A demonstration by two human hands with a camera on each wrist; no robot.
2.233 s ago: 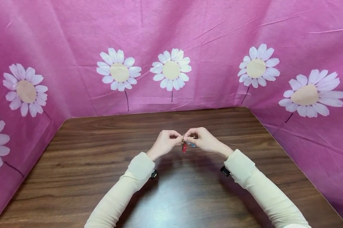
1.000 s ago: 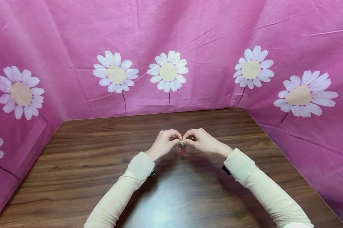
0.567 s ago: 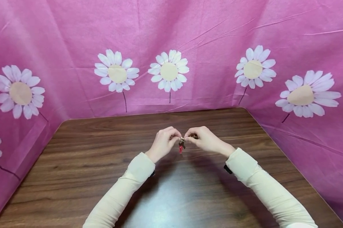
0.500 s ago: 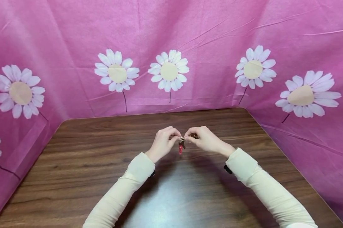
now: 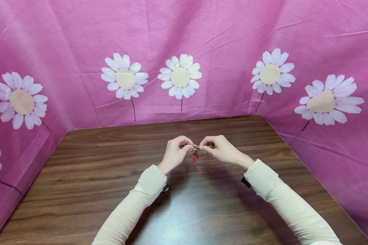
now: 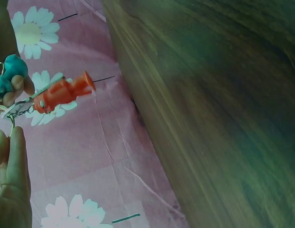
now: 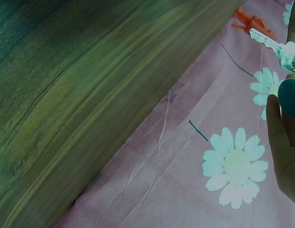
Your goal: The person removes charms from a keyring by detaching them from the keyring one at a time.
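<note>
Metal, light and stiff: the key ring (image 5: 196,148) hangs above the table (image 5: 80,177), pinched by left hand (image 5: 175,153) and right hand (image 5: 221,150). Slippery wire, I'd judge; grip the coil, let the red charm (image 5: 194,158) dangle.

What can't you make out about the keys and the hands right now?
- Key ring: head view, too small, half hidden by fingertips; split unclear.
- Key: right wrist view, bow cut off by the frame edge.
- Left hand: left wrist view, cropped; grip unclear.
- Teal charm: mostly behind fingers.
</note>
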